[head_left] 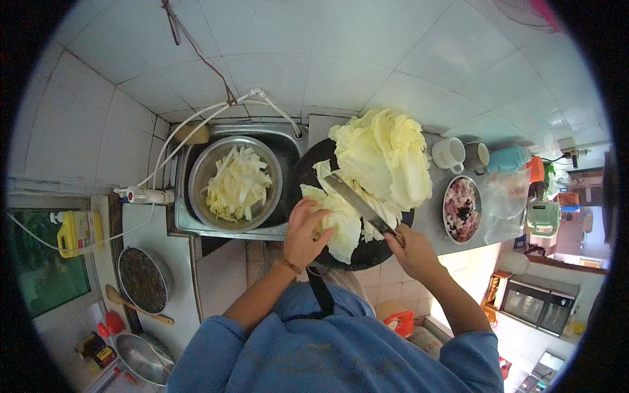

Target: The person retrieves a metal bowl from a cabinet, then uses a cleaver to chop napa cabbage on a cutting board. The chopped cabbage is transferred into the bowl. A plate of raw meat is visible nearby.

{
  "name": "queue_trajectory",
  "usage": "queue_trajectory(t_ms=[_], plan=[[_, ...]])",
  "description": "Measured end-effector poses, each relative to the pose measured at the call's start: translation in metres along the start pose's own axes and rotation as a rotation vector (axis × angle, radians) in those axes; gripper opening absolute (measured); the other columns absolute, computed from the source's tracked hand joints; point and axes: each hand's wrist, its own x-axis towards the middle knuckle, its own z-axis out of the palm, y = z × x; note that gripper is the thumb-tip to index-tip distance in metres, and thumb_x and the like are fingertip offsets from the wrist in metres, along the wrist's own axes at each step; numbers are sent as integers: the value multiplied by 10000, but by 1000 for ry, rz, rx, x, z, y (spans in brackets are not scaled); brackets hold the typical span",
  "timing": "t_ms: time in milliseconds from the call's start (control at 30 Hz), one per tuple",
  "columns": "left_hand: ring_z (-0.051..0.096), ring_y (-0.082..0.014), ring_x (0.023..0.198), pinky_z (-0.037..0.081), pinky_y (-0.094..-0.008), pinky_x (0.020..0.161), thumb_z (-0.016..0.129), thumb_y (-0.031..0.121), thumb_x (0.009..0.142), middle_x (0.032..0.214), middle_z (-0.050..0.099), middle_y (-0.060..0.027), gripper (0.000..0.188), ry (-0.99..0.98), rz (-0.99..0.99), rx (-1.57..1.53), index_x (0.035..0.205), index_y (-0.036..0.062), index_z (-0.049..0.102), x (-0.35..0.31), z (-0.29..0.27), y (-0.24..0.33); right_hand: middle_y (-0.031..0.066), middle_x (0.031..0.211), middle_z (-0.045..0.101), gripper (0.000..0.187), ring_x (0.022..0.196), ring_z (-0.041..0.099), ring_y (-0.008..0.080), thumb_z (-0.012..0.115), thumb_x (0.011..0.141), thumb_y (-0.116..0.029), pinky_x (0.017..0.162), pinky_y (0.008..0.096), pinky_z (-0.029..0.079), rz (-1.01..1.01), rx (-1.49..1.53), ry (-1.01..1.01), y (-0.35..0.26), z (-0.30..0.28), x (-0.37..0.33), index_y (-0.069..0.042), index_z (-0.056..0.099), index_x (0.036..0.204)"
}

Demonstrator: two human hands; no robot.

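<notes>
My right hand [409, 251] grips the handle of a kitchen knife [357, 202], whose broad blade slants up and left across pale yellow cabbage leaves [344, 229]. At the left side of those leaves, my left hand [306, 230] holds them with curved fingers, a little apart from the blade. The leaves lie on a round black chopping board [367, 259]. Behind the knife, a large piece of Chinese cabbage [386, 154] with ruffled leaves sits on the board's far side. Some of the cut cabbage under the blade is hidden.
Left of the board, a metal bowl [196, 190] of cut cabbage [241, 183] stands in the steel sink [288, 147]. A bowl of chopped meat [462, 208] is at the right, near a white mug [448, 154]. A pan [143, 280] and wooden spatula [137, 305] lie far left.
</notes>
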Motion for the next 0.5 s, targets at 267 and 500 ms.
queue_trajectory(t_ms=[267,500], plan=[[499,-344,1049,428,-427,910,748,141,716,1093,541,-129,291,54,-83,26,961,45,626,-8,13,2,210,652,619,372,615,626,399,552,917,-375,564,487,499,-44,-107,-44,-17,13,-5,-10,515,856],[509,-328,1034,442,-415,880,742,127,714,1042,557,-124,283,32,-77,40,949,39,611,-10,18,-12,235,669,621,434,640,630,418,475,942,-423,572,509,501,-97,-130,-53,-14,55,36,6,528,898]])
